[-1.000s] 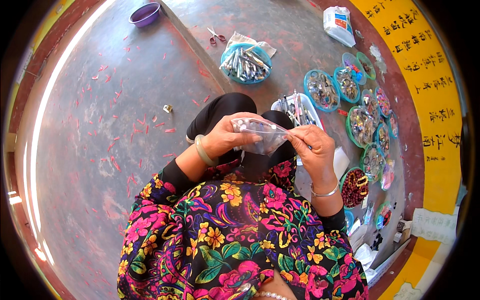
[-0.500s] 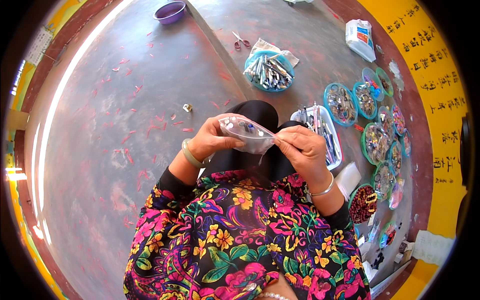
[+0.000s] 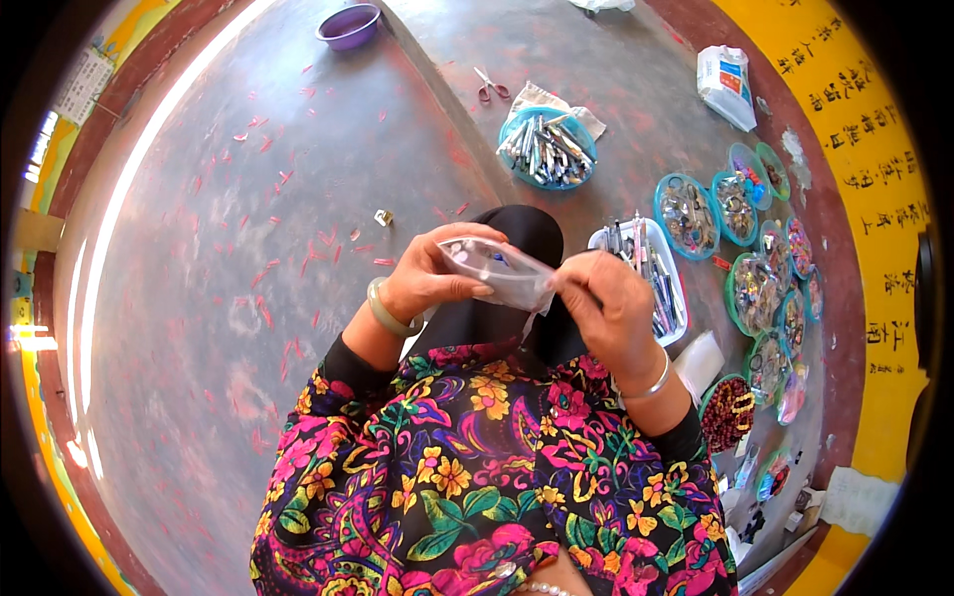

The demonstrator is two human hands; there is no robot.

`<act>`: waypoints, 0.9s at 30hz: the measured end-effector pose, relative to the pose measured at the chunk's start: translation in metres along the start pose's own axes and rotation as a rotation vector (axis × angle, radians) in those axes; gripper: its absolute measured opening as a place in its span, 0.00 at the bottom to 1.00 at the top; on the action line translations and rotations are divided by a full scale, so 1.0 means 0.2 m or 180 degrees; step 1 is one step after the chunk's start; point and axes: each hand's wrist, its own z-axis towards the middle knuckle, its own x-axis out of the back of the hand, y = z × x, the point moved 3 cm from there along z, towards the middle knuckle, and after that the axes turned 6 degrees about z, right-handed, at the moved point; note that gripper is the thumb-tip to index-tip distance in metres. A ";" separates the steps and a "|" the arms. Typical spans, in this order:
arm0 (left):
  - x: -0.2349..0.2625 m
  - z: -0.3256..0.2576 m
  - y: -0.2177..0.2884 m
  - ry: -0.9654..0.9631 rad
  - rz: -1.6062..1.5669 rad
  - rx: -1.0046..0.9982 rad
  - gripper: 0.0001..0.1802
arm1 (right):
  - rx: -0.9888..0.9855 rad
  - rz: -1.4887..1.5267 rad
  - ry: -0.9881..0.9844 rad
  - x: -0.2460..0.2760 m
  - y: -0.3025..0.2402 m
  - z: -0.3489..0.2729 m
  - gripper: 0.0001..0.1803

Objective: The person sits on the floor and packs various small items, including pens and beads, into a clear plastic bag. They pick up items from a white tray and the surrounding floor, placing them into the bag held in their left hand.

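A clear plastic zip bag (image 3: 509, 285) is stretched between my two hands above my lap. Inside it lie small items, some white and one dark blue, too small to name. My left hand (image 3: 425, 275), with a pale green bangle at the wrist, grips the bag's left end, thumb in front and fingers behind. At the right end of the bag's top edge, my right hand (image 3: 612, 303) pinches the corner between thumb and curled forefinger. A silver bangle circles that wrist.
To the right stands a white basket of pens (image 3: 651, 268). Farther off sit a teal basket of pens (image 3: 549, 149) and scissors (image 3: 487, 87). Round trays of trinkets (image 3: 688, 217) line the right wall. A purple basin (image 3: 348, 28) is at the far left; red scraps litter the floor.
The bag's front has turned more into view, and its right part looks flatter. My right hand has rolled slightly, its fingers curling more at the corner. The whole view has shifted a little.
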 end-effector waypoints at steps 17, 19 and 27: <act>-0.07 0.03 -0.03 0.0136 0.0484 0.0136 0.22 | -0.0944 0.1195 0.0075 0.02 0.17 -0.13 0.04; -0.08 0.03 -0.05 0.0087 0.0553 0.0015 0.24 | -0.0890 0.1108 -0.0051 0.03 0.14 -0.13 0.03; -0.15 0.02 -0.03 0.0101 0.1132 -0.0131 0.31 | -0.0765 0.1272 0.0030 0.05 0.15 -0.17 0.04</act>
